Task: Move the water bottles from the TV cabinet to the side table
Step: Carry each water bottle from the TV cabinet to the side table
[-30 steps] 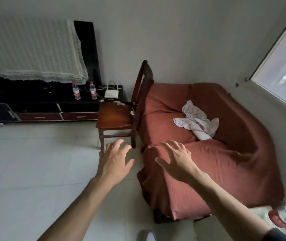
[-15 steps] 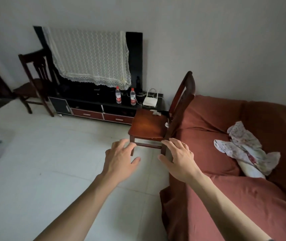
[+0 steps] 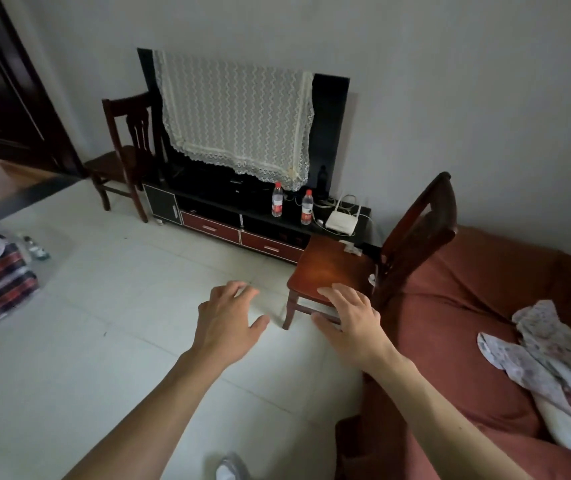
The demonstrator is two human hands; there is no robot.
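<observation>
Compared with a second ago, the view has swung left and drawn nearer: the TV cabinet (image 3: 242, 220) now sits near the middle of the picture instead of off at the left, and a second chair and a dark doorway have come into sight on its far side. The sofa (image 3: 485, 323) has slid toward the right edge. That suggests the person is walking toward the cabinet, so the task seems to be at its first step, the approach, with nothing picked up yet.

Both bottles (image 3: 277, 199) stand upright on the cabinet top toward its right end, just below the lace cloth's (image 3: 235, 123) lower right corner. The second bottle (image 3: 307, 207) stands just right of the first, apart from it, with a white router (image 3: 342, 222) beside it at the right end. No side table can be made out in this view.

The left hand (image 3: 223, 323) hangs in the air over the floor, fingers spread loosely and slightly curled, holding nothing. The right hand (image 3: 350, 322) is likewise spread and empty; it lines up with the front edge of the near chair's (image 3: 332, 268) seat, but whether it touches the wood I cannot tell. Both hands are well apart from the bottles.
</observation>
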